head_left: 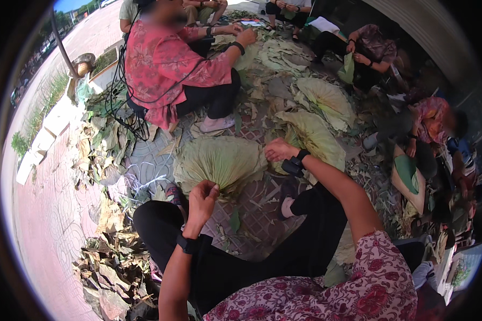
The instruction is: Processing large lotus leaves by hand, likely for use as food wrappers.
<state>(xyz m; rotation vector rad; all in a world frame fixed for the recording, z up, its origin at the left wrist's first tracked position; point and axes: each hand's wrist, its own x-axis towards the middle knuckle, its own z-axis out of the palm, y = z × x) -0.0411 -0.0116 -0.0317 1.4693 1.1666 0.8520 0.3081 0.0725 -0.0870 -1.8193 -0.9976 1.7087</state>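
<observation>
Pale green and papery, creased like an open fan: a broad dried leaf (214, 160), spread in front of the bent knees (163, 224) and over the patterned paving (146, 155). Pinched at its gathered lower edge between thumb and fingers of the left hand (202, 199). Met at its right edge by the right hand (277, 151), with fingers curled and bunched together; hard to tell whether gripping the rim or merely touching it. Likely to split along a crease if tugged unevenly from both sides, judging by the thin, dry look. Could also slip from the left pinch, with so little of the leaf caught there, and drop beside the green scrap (234, 219) on the ground. Might catch on the large leaves (318, 142) just beyond the right hand if swung that way, or crumple against the shoe (217, 124) of the co-worker in red (166, 69) if pushed forward. Perhaps apt to tangle, too, in the loose pale string (144, 182) to the left, if lowered carelessly there
</observation>
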